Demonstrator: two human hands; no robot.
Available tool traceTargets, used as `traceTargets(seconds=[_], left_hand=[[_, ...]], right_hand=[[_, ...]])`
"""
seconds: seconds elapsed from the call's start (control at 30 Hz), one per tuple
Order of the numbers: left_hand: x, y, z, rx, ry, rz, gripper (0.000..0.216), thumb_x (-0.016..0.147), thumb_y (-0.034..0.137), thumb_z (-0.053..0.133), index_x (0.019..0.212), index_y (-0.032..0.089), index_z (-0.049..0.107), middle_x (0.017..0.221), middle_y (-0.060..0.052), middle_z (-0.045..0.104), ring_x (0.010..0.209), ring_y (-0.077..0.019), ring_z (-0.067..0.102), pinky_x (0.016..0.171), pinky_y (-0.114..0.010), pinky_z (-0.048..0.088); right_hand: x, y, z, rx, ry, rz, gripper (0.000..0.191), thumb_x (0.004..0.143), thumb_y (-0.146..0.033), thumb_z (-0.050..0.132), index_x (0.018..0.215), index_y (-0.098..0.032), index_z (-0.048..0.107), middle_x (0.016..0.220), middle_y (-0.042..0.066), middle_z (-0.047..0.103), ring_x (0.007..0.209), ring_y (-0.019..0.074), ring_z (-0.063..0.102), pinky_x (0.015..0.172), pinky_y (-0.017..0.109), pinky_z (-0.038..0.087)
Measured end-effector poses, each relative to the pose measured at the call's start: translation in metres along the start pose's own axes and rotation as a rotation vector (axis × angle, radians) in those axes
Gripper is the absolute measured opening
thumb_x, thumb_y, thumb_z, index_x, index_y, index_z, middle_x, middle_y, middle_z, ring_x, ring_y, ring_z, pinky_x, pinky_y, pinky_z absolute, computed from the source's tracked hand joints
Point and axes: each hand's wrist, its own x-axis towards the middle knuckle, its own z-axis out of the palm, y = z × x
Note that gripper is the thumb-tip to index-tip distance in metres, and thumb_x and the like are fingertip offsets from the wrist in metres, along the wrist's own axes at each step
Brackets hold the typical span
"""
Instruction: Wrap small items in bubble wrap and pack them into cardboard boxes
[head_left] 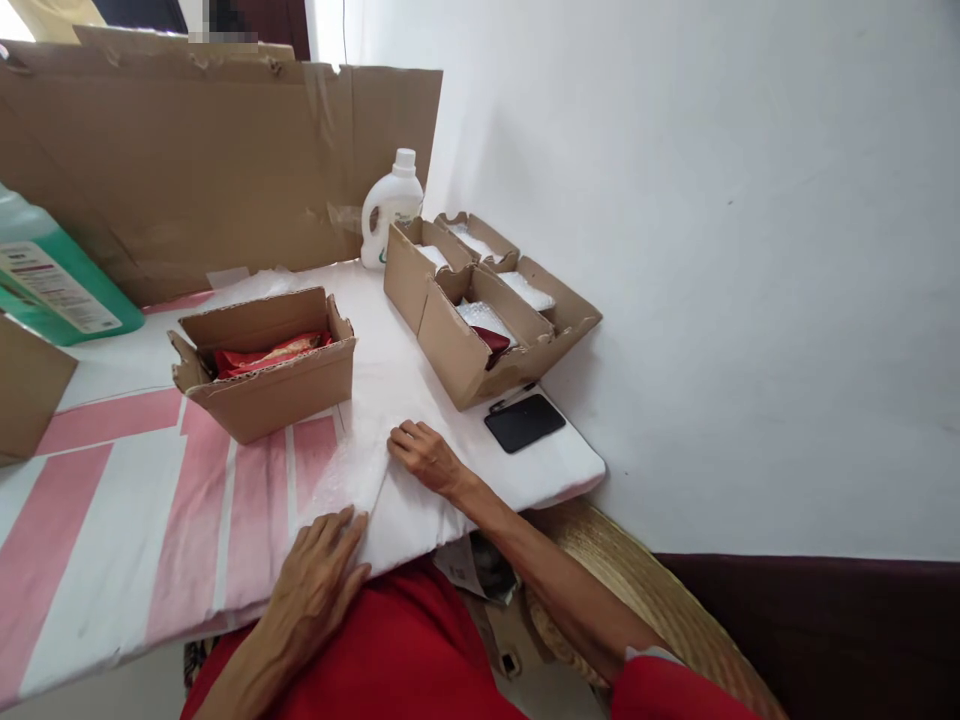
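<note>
A clear sheet of bubble wrap (343,478) lies on the cloth-covered table (187,520) in front of me. Fingers stretched out, my left hand (319,565) rests over its near edge. My right hand (426,457) has its fingers curled in and pinches the sheet's right edge. Just beyond the sheet stands an open cardboard box (281,400) with a red packet (271,355) inside. To the right of my right hand lies a black phone (525,423), with a pen (512,398) behind it.
Several joined cardboard compartments (454,350) holding bubble-wrapped things stand at the back right. Behind them is a white jug (394,208). A green liquid bottle (60,275) is at the left, near a tall cardboard panel (187,170). The wall (750,280) bounds the right side.
</note>
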Motion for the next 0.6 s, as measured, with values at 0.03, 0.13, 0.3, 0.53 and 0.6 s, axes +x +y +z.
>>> traceTargets(seconds=[0.03, 0.13, 0.3, 0.53, 0.6], left_hand=[[0.004, 0.002, 0.003, -0.029, -0.018, 0.001, 0.052, 0.095, 0.034, 0.055, 0.146, 0.025, 0.05, 0.136, -0.013, 0.064, 0.116, -0.0274, 0.063, 0.095, -0.043, 0.053], [0.009, 0.003, 0.007, -0.135, -0.051, -0.011, 0.06, 0.092, 0.032, 0.059, 0.15, 0.026, 0.045, 0.141, -0.013, 0.061, 0.122, -0.0286, 0.061, 0.101, -0.047, 0.053], [0.012, -0.001, -0.012, -0.497, -0.047, -0.186, 0.053, 0.095, 0.037, 0.058, 0.145, 0.026, 0.048, 0.137, -0.012, 0.063, 0.124, -0.0237, 0.062, 0.104, -0.041, 0.053], [0.022, -0.023, -0.048, -1.0, 0.014, -0.625, 0.045, 0.091, 0.053, 0.058, 0.124, 0.023, 0.064, 0.128, -0.01, 0.07, 0.111, -0.0266, 0.07, 0.098, -0.043, 0.057], [0.017, -0.033, -0.057, -0.95, 0.09, -0.67, 0.045, 0.089, 0.055, 0.061, 0.118, 0.022, 0.068, 0.121, -0.01, 0.072, 0.106, -0.0266, 0.072, 0.094, -0.043, 0.059]], right_hand=[[0.0, 0.007, 0.001, 0.008, 0.006, 0.015, 0.033, 0.102, -0.006, 0.044, 0.084, -0.019, 0.068, 0.085, 0.007, 0.066, 0.083, 0.0208, 0.057, 0.069, 0.033, 0.044], [-0.006, 0.009, -0.002, 0.024, 0.023, 0.06, 0.027, 0.101, -0.006, 0.045, 0.098, -0.018, 0.069, 0.097, 0.009, 0.069, 0.09, 0.0215, 0.06, 0.075, 0.034, 0.047], [-0.034, -0.047, -0.023, 0.082, -0.017, -0.01, 0.033, 0.102, -0.013, 0.04, 0.126, -0.013, 0.062, 0.127, 0.015, 0.067, 0.116, 0.027, 0.059, 0.09, 0.041, 0.05], [-0.038, -0.104, -0.026, 0.076, -0.105, -0.161, 0.034, 0.104, -0.011, 0.035, 0.122, -0.013, 0.064, 0.124, 0.012, 0.07, 0.117, 0.0245, 0.061, 0.088, 0.038, 0.052], [-0.034, -0.103, -0.024, 0.066, -0.106, -0.19, 0.03, 0.103, -0.009, 0.039, 0.114, -0.009, 0.067, 0.116, 0.014, 0.071, 0.108, 0.0252, 0.064, 0.082, 0.038, 0.052]])
